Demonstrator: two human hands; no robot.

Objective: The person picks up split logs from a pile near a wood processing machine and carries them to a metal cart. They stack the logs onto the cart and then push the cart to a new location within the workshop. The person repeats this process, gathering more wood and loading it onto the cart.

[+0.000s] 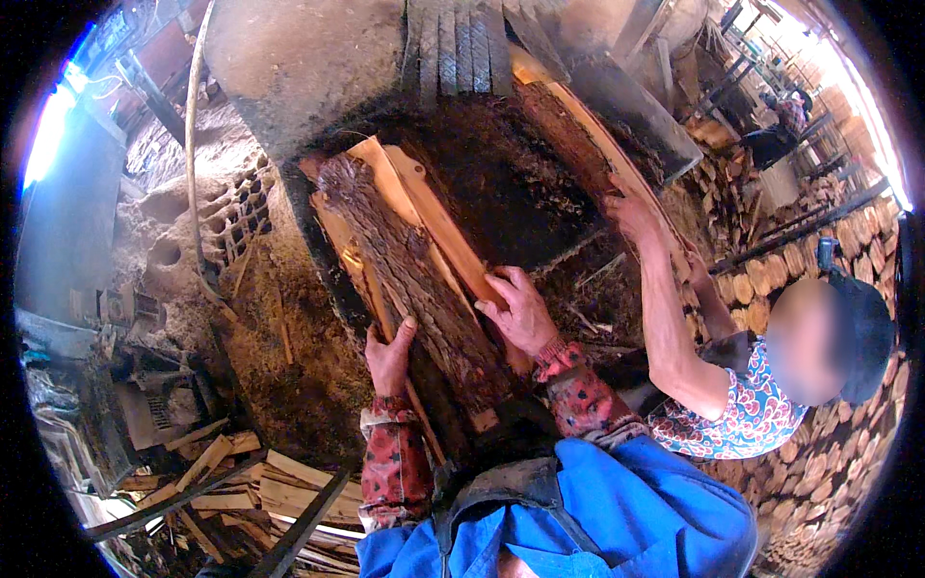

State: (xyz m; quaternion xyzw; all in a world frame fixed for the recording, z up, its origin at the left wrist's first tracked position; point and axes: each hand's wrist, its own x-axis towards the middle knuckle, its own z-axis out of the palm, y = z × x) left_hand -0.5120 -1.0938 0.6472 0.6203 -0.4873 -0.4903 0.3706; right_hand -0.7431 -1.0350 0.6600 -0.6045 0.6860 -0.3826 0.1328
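A bundle of split wood slabs lies lengthwise before me on a dark, sawdust-covered bed. Uppermost is a bark-covered slab (400,265), with pale bare wood slabs beside it. My left hand (388,358) is closed around the left edge of the bundle, its thumb up against a thin pale slab (345,252). My right hand (520,310) grips the near end of a pale slab (448,239) on the right side, fingers bent over it. Its lower end and the undersides of the slabs are hidden.
A co-worker's hand (636,214) at the right rests on another long slab (578,135). Dark hanging strips (458,53) and a large dusty metal cover (299,58) stand ahead. Split wood (308,482) lies lower left; stacked log ends (809,270) fill the right side.
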